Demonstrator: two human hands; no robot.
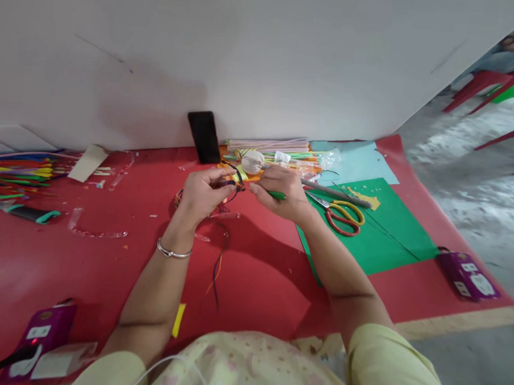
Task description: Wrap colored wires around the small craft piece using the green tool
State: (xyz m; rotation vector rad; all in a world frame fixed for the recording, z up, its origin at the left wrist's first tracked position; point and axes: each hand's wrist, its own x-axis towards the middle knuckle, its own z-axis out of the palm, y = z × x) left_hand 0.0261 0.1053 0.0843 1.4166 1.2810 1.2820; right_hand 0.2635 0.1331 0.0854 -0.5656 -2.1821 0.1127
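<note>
My left hand (203,194) is closed, pinching a dark strip or wire (239,174) between thumb and fingers over the middle of the red table. My right hand (284,191) is closed just to its right, its fingers wrapped round a slim tool with a green handle (277,195). The tool's kind is hidden by the fingers, and its front end points toward the left hand's fingertips. Thin dark and orange wires (218,266) trail on the table below the left hand. Scissors (342,216) with yellow and red handles lie right of the right hand.
A black phone (204,136) leans against the wall. Behind the hands lie pastel sticks (267,144) and a white round bundle (253,162). Green paper (382,238) lies right, with a purple box (468,275) beyond; another purple box (48,333) sits front left. Coloured sticks (13,170) lie far left.
</note>
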